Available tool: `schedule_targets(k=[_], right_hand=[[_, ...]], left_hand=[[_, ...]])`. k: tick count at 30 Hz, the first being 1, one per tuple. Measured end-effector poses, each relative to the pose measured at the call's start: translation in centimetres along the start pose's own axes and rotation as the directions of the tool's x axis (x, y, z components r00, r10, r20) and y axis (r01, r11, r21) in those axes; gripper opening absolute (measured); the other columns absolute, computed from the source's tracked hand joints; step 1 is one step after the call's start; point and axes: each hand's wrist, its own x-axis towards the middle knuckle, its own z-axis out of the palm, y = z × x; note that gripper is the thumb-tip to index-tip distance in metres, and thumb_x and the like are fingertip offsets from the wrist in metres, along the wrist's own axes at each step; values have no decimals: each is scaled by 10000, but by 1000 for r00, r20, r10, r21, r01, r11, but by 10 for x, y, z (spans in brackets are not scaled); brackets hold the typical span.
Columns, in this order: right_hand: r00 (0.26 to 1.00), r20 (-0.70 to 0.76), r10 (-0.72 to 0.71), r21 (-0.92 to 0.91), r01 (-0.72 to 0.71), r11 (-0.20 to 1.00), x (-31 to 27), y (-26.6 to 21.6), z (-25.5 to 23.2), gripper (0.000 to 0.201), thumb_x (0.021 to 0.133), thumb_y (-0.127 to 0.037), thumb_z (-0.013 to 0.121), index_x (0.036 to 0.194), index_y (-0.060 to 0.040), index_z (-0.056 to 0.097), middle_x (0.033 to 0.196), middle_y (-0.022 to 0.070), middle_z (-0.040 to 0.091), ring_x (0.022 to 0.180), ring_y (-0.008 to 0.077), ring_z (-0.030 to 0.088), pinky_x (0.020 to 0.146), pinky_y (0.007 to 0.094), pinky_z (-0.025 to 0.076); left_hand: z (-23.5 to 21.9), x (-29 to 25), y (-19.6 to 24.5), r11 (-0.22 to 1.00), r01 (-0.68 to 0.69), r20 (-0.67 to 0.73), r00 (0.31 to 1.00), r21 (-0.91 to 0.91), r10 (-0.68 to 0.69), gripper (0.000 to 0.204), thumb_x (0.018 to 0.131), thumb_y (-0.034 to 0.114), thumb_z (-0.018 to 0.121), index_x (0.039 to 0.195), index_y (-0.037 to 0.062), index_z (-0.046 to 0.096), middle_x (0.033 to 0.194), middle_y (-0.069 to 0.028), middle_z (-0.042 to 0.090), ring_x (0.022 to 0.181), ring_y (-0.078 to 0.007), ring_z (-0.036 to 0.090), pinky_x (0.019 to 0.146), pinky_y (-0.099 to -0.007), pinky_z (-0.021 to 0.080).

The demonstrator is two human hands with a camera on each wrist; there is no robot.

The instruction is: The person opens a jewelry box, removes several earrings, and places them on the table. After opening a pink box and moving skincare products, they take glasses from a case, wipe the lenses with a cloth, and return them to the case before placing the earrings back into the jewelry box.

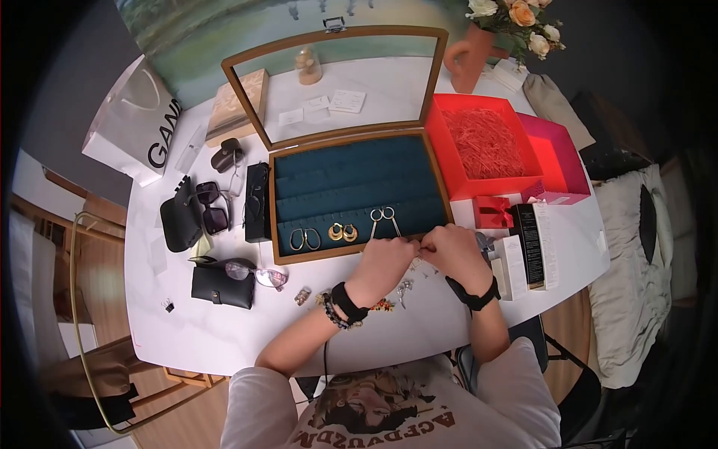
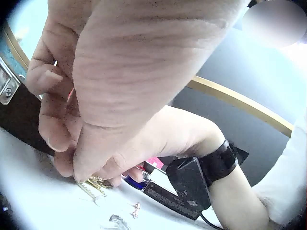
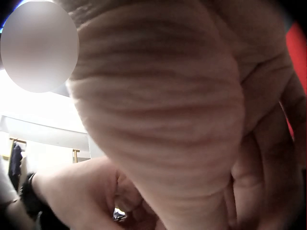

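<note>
At the front edge of a wooden jewelry box (image 1: 359,187) with a dark teal lining, both hands meet at the fingertips. The left hand (image 1: 385,266) has its thumb and curled fingers together at a small gold-coloured jewelry piece (image 2: 94,188), mostly covered by fingers. Against it, the right hand (image 1: 455,254) also pinches at that piece. Inside the box's front row lie silver hoop earrings (image 1: 305,239), gold hoop earrings (image 1: 343,232) and long ring-topped earrings (image 1: 381,215). Its glass lid (image 1: 336,90) stands raised. In the right wrist view the palm hides the fingertips.
Small jewelry pieces (image 1: 404,292) lie before the hands. Sunglasses (image 1: 215,206), eyeglasses (image 1: 258,274) and black cases (image 1: 222,288) are on the left, near a white paper bag (image 1: 134,120). On the right stand a red box (image 1: 479,142) of shredded paper and small upright cartons (image 1: 529,247).
</note>
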Motion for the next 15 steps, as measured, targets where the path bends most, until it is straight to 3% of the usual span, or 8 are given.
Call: schedule_targets(k=[4, 6, 7, 9, 10, 11, 13, 15], right_hand=[[999, 29, -27, 39, 26, 999, -1, 3, -9, 89, 787, -137, 741, 827, -78, 794, 745, 140, 725, 734, 333, 720, 688, 428, 559], [990, 137, -37, 253, 1, 968, 1, 6, -26, 145, 840, -187, 753, 868, -47, 778, 736, 113, 727, 665, 258, 704, 632, 368, 519], [989, 143, -34, 255, -4, 967, 3, 10, -27, 145, 840, -187, 753, 868, -47, 778, 736, 113, 727, 665, 258, 704, 632, 368, 519], [992, 120, -32, 458, -26, 889, 4, 18, -29, 149, 890, -147, 749, 880, 2, 754, 717, 72, 715, 622, 134, 642, 598, 302, 479], [991, 135, -1, 504, -68, 861, 6, 20, -28, 171, 880, -166, 743, 904, 2, 757, 772, 130, 737, 675, 220, 703, 624, 322, 503], [991, 137, 1, 503, -71, 861, 7, 21, -26, 171, 880, -166, 743, 904, 2, 757, 772, 130, 737, 675, 220, 703, 624, 322, 503], [990, 139, 13, 554, -89, 828, 11, 24, -22, 170, 890, -154, 738, 926, 11, 755, 783, 130, 741, 673, 209, 696, 621, 316, 504], [992, 129, 19, 555, -88, 827, 13, 24, -18, 172, 890, -152, 736, 932, 13, 753, 780, 131, 742, 661, 208, 693, 619, 314, 503]], left_hand=[[-6, -1, 1, 998, -6, 20, 1000, -57, 7, 75, 944, 159, 665, 976, 95, 689, 887, -102, 730, 802, -315, 735, 668, -423, 581], [-23, -1, 2, 989, -13, 3, 1000, -146, 13, 76, 947, 154, 665, 978, 87, 684, 890, -113, 726, 815, -322, 732, 679, -428, 579], [-31, 0, 0, 974, -22, -24, 1000, -225, 17, 77, 951, 149, 665, 980, 79, 679, 893, -123, 722, 827, -329, 730, 690, -434, 578], [-38, 3, -9, 941, -23, -18, 1000, -339, 18, 79, 959, 141, 659, 983, 67, 672, 884, -135, 719, 824, -341, 726, 694, -442, 570], [-41, 5, -13, 897, -29, -19, 1000, -441, 23, 82, 967, 134, 654, 986, 54, 665, 874, -146, 715, 820, -353, 722, 698, -450, 562], [-45, 6, -15, 896, -28, -18, 1000, -443, 23, 82, 967, 134, 654, 986, 54, 665, 874, -146, 715, 820, -353, 722, 698, -450, 562], [-52, 9, -17, 880, 103, 72, 994, -464, -79, 77, 976, 103, 646, 994, 29, 657, 846, -169, 712, 804, -369, 718, 690, -444, 552], [-47, 11, -21, 859, 78, 41, 997, -506, -66, 72, 974, 85, 647, 992, 16, 657, 833, -176, 712, 793, -368, 720, 684, -428, 553]])
